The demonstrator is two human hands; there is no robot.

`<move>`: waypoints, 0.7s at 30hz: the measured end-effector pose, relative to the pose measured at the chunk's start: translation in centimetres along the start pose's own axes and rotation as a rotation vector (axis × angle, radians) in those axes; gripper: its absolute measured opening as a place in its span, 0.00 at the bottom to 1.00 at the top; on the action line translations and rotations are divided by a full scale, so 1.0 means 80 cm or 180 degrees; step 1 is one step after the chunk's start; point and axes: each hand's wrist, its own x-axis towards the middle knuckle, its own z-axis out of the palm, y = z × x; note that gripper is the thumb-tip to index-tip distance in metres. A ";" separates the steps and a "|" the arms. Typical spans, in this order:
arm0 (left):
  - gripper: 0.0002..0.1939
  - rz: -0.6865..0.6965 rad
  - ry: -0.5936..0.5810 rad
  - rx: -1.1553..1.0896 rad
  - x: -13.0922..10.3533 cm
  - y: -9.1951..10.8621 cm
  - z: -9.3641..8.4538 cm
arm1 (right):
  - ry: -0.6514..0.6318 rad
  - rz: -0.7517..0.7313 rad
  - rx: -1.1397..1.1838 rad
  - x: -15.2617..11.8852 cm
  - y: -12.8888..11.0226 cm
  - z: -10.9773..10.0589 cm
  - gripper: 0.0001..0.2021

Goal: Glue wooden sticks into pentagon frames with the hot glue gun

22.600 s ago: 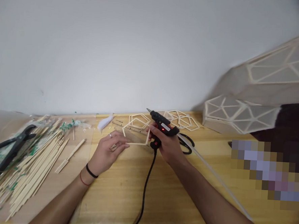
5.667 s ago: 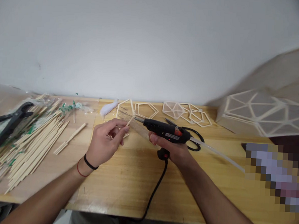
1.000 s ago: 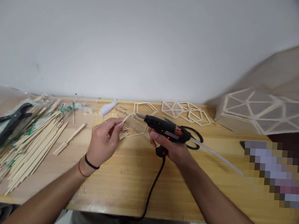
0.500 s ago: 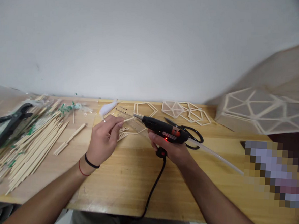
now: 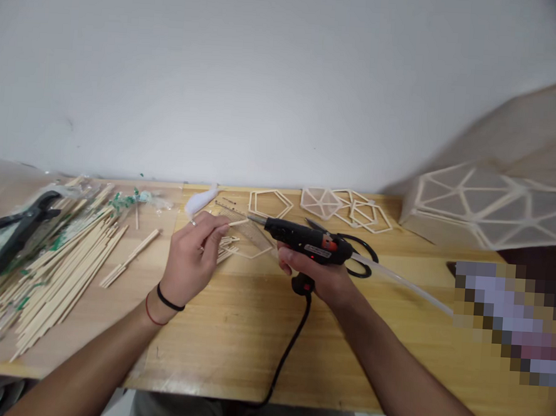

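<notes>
Between thumb and fingers, my left hand [image 5: 193,253] pinches a short wooden stick [image 5: 238,222] that points to the right. My right hand [image 5: 318,272] is wrapped round the handle of a black hot glue gun [image 5: 299,236] with a small red light on. The gun's nozzle is at the stick's free end; whether they touch I cannot tell. A clear glue stick [image 5: 407,288] juts from the gun's back. Below the held stick lie a clear ruler [image 5: 252,235], several short sticks [image 5: 227,250] and part of a thin wooden frame [image 5: 249,256].
Long wooden sticks [image 5: 74,271] and black-handled pliers [image 5: 31,230] lie at left on plastic wrappers. Pentagon stick frames [image 5: 271,202] and black scissors [image 5: 361,273] are behind the gun. A covered stick structure [image 5: 489,208] stands at right. The gun's cord [image 5: 288,353] runs over the table's front edge.
The glue gun has shifted slightly to the right and tilted a little, its cord moving with it. My left hand keeps the stick at nearly the same spot.
</notes>
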 end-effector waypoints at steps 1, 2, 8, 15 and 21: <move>0.09 -0.0001 0.0003 -0.0015 0.000 0.000 0.000 | -0.0004 0.0008 -0.0002 0.000 0.000 0.000 0.18; 0.09 0.0001 0.0002 -0.0022 0.000 0.001 0.000 | -0.0010 0.0007 -0.0002 0.000 0.000 0.000 0.18; 0.09 -0.0015 -0.0041 0.0004 0.000 0.002 -0.001 | -0.0048 -0.0006 -0.0017 0.000 -0.004 0.000 0.19; 0.09 -0.0039 0.0020 -0.0011 -0.001 0.000 0.001 | -0.0099 -0.0108 -0.0002 0.000 -0.007 0.001 0.16; 0.10 -0.0074 0.0039 -0.0012 -0.001 0.001 0.000 | -0.0097 -0.0130 -0.0019 0.001 -0.011 0.002 0.16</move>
